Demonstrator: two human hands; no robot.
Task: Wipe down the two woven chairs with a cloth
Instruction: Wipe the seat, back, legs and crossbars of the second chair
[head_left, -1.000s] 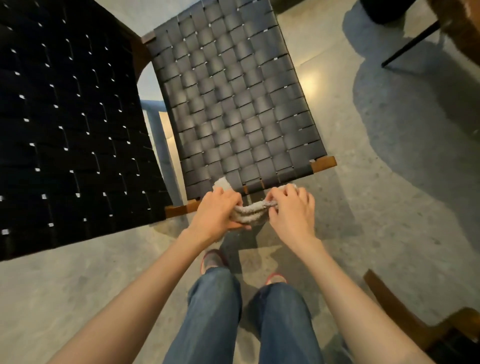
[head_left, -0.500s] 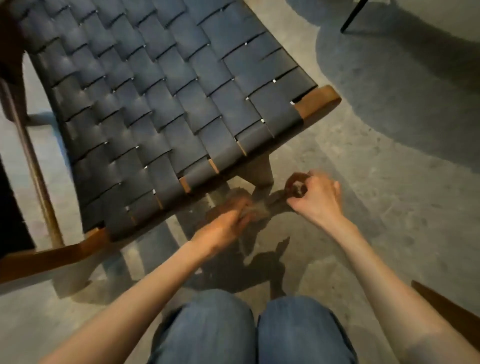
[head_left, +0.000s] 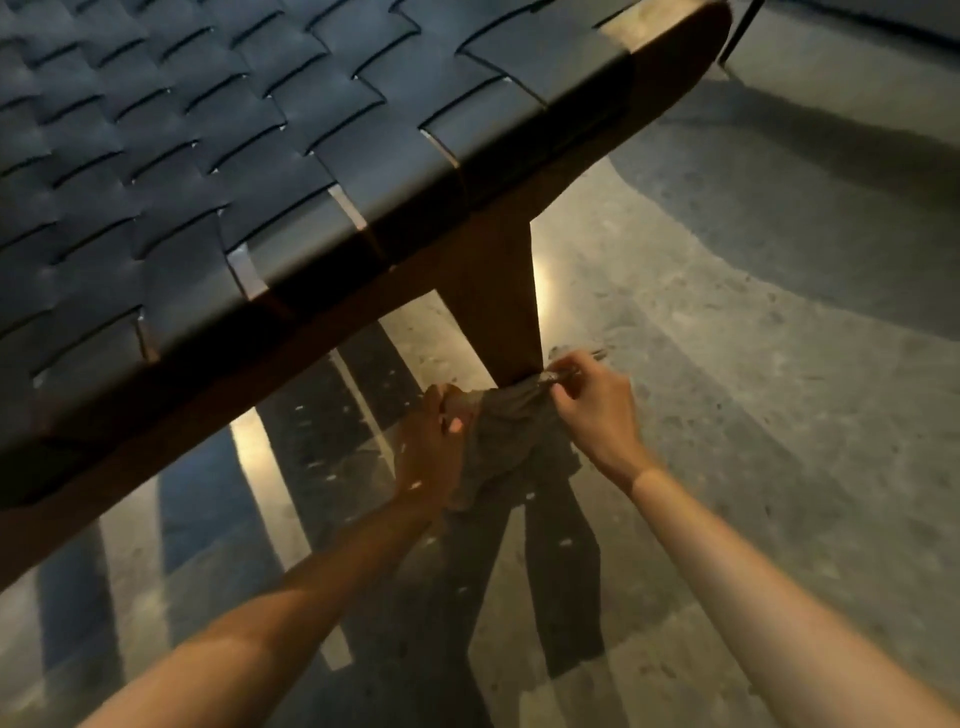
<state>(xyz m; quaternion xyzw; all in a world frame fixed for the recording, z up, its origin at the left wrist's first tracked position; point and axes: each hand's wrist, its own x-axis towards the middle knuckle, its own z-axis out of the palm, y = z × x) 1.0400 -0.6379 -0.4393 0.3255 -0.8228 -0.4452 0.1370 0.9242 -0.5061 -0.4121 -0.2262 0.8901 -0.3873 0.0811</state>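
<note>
Cloth (head_left: 511, 431) crosswise at chair leg (head_left: 498, 312)

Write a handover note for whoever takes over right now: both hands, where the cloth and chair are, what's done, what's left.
Left hand grips one end of the cloth; right hand pinches the other end.
Cloth is pulled against the low end of the wooden leg, below the woven seat.
Done: this view cannot show what is already wiped.
Left: finish this leg, check the rest of the frame, then the other chair, which is out of view.
</note>
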